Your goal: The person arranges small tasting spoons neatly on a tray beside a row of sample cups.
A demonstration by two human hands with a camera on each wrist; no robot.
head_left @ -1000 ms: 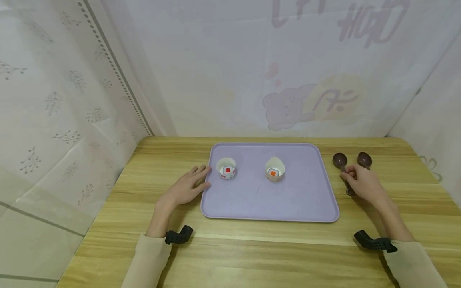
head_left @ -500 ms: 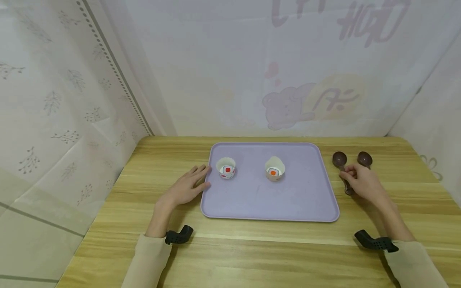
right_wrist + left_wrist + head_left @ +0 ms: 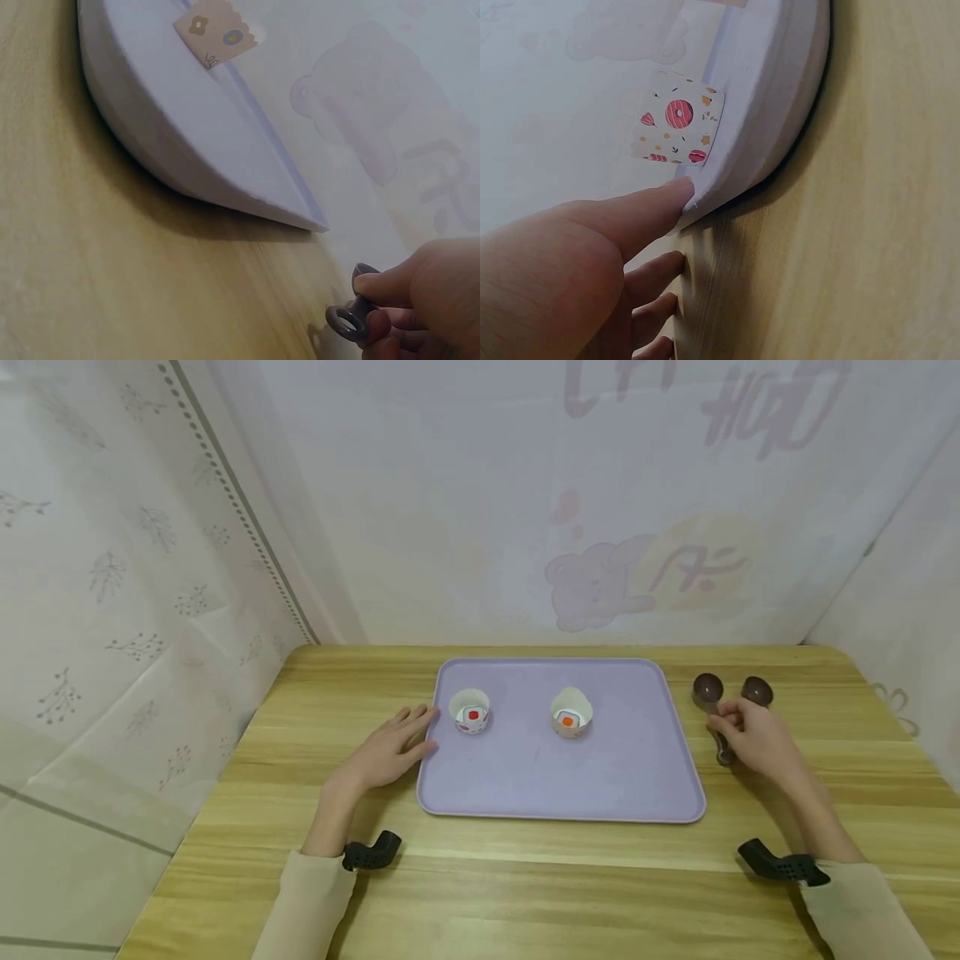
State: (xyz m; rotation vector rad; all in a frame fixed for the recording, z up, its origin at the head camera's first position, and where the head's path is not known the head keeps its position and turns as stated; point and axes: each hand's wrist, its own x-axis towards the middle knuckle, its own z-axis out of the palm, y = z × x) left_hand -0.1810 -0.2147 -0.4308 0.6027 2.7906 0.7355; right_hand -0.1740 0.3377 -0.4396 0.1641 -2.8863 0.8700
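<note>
My right hand (image 3: 757, 739) pinches the handle of a dark brown measuring spoon (image 3: 707, 687) to the right of the tray. In the right wrist view the ring end of the spoon's handle (image 3: 346, 322) pokes out between thumb and fingers. A second dark brown spoon (image 3: 757, 691) lies just beyond that hand, its handle hidden behind it. My left hand (image 3: 382, 749) rests with spread fingers at the left rim of the lilac tray (image 3: 540, 793). On the tray stand a white patterned paper cup (image 3: 471, 712) holding a red-marked piece and a beige paper cup (image 3: 572, 713) holding an orange-marked piece.
The tray lies on a wooden table (image 3: 525, 893). A pale printed curtain (image 3: 450, 527) hangs behind the table's far edge, and another patterned cloth (image 3: 135, 610) hangs at the left. Black straps with camera mounts sit on both wrists.
The right hand keeps its pinch on the spoon, whose bowl has shifted very slightly away toward the far edge. The left hand, tray and cups stay in place.
</note>
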